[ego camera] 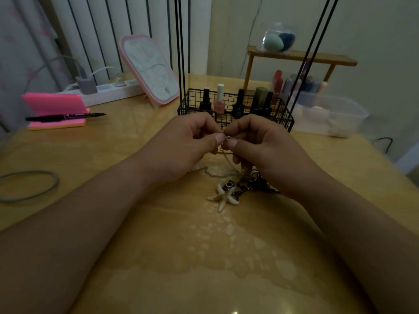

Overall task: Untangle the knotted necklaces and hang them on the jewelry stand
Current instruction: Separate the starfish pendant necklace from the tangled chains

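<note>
Two hands pinch a silver chain (228, 138) just in front of the wire basket (281, 118).
The left hand (181, 146) and right hand (267, 143) each nip a small metal link of it between thumb and forefinger, above the table (181, 257). Nearer the person than the basket, the rest lies knotted: pale silver strands, dark cords (256, 182) and a cream starfish pendant (223, 197).

A black pen (65, 116) lies on a pink notepad (52, 103) at the left, with a white power strip (113, 89) behind. A pink-framed mirror (148, 69) leans at upper centre. A grey hair tie (29, 171) lies at the left edge. At the right, a clear plastic box (340, 109) sits below a wooden shelf (317, 58).
</note>
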A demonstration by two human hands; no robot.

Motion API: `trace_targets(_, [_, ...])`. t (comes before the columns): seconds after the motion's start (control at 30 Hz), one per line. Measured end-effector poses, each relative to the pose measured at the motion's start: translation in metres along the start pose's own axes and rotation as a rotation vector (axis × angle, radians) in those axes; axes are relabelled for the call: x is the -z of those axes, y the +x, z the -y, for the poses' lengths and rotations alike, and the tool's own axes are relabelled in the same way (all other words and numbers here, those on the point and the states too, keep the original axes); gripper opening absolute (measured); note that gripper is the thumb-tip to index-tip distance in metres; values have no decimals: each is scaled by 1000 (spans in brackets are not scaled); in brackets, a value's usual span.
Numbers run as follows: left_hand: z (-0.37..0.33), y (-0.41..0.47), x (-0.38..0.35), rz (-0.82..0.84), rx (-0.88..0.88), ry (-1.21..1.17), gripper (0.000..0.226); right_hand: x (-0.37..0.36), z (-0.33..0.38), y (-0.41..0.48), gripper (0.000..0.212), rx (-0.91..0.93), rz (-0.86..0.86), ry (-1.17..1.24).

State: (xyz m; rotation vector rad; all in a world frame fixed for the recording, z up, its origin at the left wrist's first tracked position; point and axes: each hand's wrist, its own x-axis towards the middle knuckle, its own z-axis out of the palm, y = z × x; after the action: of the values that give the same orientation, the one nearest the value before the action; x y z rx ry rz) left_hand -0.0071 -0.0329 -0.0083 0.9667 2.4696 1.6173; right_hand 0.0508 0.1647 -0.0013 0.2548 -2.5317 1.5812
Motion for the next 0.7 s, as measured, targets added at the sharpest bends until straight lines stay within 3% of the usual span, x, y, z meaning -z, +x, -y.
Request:
trace_targets(0.17, [-1,0,1,-13,86,-63,16,1,-2,2,6,39,-49,-151])
trace_targets(0.4, [-5,-1,0,-4,125,-72,24,1,3,0,6,70,-37,-181])
trace_targets(0.7, [-3,-1,1,64,95,-157,8,1,-3,5,11,-89,1,253])
